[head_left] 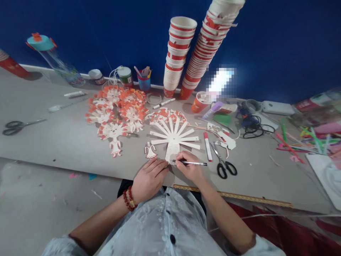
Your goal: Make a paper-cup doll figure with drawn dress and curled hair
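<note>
My right hand [189, 166] grips a pen [195, 163], its tip on a white paper cutout [173, 138] with strips fanned out from its middle. Faint drawn lines show on the cutout's lower flap. My left hand [151, 175] lies flat at the flap's left edge, fingers stretched out and together. Just above that hand is a small paper dress cutout [151, 150] with a red outline. A finished-looking paper doll [115, 137] with orange-tipped strips lies further left. Right of the cutout are a red-and-white marker [208, 147] and black-handled scissors [223, 165].
Tall stacks of paper cups [176, 57] stand against the blue wall. Orange-and-white paper figures [130, 103] pile up at the back left. More scissors [22, 125] lie far left. A black cord [257, 126] and coloured strips [306, 144] lie to the right.
</note>
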The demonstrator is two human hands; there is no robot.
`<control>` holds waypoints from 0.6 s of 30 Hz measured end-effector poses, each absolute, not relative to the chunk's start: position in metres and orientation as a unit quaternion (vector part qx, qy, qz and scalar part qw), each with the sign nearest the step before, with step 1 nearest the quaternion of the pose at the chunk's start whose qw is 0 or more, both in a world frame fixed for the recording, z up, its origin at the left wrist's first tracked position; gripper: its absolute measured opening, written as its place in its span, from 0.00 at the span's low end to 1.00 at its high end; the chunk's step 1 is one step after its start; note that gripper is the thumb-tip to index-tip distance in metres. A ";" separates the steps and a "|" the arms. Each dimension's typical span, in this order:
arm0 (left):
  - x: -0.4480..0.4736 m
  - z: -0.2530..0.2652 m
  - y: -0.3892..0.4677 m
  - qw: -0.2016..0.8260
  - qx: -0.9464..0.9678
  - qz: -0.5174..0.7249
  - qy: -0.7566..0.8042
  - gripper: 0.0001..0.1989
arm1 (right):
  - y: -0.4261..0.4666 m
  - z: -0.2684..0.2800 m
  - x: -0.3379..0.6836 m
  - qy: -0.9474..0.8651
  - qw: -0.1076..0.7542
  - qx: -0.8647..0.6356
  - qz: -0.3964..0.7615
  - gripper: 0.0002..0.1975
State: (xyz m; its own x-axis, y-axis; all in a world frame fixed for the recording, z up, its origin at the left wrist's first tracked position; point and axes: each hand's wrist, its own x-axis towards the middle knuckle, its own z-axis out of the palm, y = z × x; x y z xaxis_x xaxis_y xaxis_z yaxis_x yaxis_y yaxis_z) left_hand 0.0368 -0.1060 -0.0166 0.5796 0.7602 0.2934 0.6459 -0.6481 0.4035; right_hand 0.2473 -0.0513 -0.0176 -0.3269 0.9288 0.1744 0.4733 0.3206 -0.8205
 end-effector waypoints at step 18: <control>0.037 -0.016 -0.106 0.130 0.881 0.214 0.401 0.16 | -0.052 -0.020 0.248 -0.731 0.353 -0.474 0.342 0.06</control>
State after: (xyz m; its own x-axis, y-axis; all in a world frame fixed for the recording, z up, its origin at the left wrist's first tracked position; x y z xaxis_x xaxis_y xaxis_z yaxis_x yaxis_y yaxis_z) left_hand 0.0370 -0.1060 -0.0158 0.5877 0.7620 0.2721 0.6507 -0.6449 0.4008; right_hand 0.2481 -0.0518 -0.0203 -0.3028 0.9335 0.1920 0.4516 0.3179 -0.8337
